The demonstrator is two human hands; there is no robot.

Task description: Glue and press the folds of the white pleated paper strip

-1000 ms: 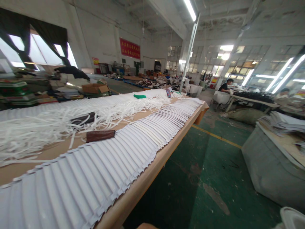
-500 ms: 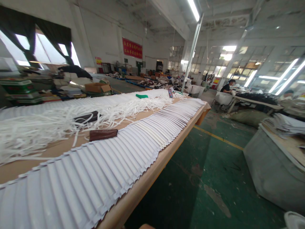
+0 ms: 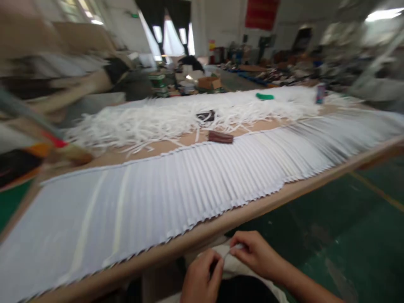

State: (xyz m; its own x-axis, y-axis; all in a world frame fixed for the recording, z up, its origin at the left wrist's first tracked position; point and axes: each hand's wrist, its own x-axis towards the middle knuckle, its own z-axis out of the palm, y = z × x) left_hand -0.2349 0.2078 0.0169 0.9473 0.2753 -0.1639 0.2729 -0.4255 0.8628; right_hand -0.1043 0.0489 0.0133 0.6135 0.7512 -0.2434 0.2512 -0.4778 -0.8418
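While lettering on the red wall banner (image 3: 261,14) is too blurred to read, the left hand (image 3: 202,275) and right hand (image 3: 254,256) pinch a small, thin, pale piece (image 3: 227,253) between their fingertips, just off the near edge of the brown-covered table (image 3: 252,212). Overlapping smooth white sheets (image 3: 202,181) lie along it in ridged rows; beyond are a wrinkled dark-brown bundle (image 3: 220,137), tangled white strips (image 3: 139,126) and a curved green piece (image 3: 264,97).
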